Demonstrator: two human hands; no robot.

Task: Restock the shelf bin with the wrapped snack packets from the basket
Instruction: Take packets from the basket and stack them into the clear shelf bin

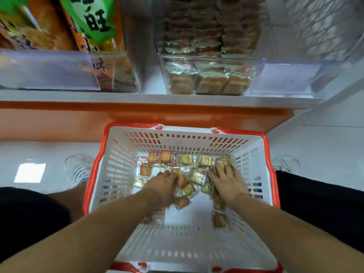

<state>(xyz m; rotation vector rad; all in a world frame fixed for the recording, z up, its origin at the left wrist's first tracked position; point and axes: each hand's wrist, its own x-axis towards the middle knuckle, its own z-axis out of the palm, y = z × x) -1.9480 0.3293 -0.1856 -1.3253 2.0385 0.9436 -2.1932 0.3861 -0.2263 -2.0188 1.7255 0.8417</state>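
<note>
A white basket (118, 164) with an orange rim stands on the floor between my knees. Several small wrapped snack packets (166, 157) lie scattered across its bottom. Both my hands are down inside it. My left hand (162, 187) is curled into the pile at the middle, with packets against its fingers. My right hand (226, 181) lies spread over packets toward the right wall. The frame is blurred, so how either hand grips cannot be made out. Above, a clear shelf bin (208, 64) on the shelf holds stacked packets of the same kind.
Large orange and green snack bags (82, 32) fill the shelf at the left. A white shelf edge (157, 97) with an orange strip below runs across. A wire rack (325, 22) stands at the top right. My shoes (80, 170) rest on the pale floor.
</note>
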